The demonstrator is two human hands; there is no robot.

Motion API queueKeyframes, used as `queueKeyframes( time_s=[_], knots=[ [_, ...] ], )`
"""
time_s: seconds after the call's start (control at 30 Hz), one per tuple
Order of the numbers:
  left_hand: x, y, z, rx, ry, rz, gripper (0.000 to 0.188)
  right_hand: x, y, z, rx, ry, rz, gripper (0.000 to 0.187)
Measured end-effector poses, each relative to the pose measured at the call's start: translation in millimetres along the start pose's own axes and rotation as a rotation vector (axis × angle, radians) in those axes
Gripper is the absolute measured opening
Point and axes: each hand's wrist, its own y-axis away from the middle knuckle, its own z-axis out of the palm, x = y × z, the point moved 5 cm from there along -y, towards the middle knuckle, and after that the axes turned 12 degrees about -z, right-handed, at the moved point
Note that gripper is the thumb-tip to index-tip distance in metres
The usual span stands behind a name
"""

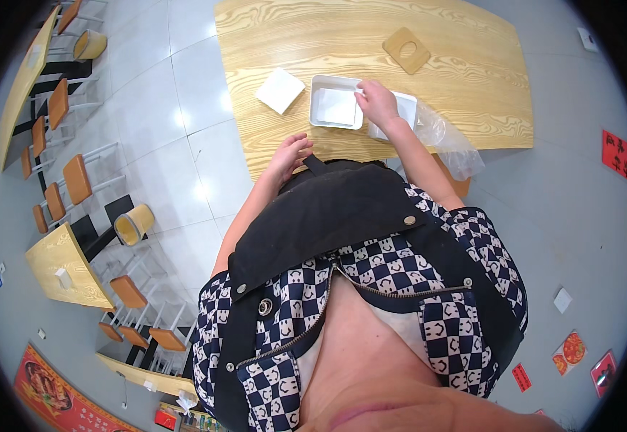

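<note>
On the wooden table (471, 93) a white rectangular box (315, 108) stands with its top uncovered, and a flat white stack, perhaps paper napkins, lies inside. My right hand (378, 104) reaches over its right wall, fingers bent and bunched at the rim. Partly under that wrist is a second white box or tray (406, 108). To the left, a square white stack (280, 91) that looks like napkins lies turned at an angle. My left hand (289, 157) hovers by the near table edge, holding nothing, its fingers loosely curved and apart from the box.
A crumpled clear plastic bag (450, 140) hangs over the near table edge at the right. Farther back lies a square wooden lid (407, 50) with an oval hole. Other tables (69, 265), stools (128, 291) and a yellowish bin (134, 225) stand at the left across the tiled floor.
</note>
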Motion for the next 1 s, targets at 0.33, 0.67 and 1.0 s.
queueKeyframes(
  time_s=[0.33, 0.67, 1.0],
  knots=[
    [11, -12, 8, -0.006, 0.071, 0.04, 0.044, -2, -45, 82, -0.436, 0.274, -0.078, 0.046],
    [3, -22, 4, 0.011, 0.108, 0.026, 0.043, 5, -47, 99, -0.436, 0.372, -0.123, 0.041],
    [5, -32, 3, 0.006, 0.073, 0.011, 0.042, 7, -39, 84, -0.412, -0.018, -0.069, 0.037]
  ],
)
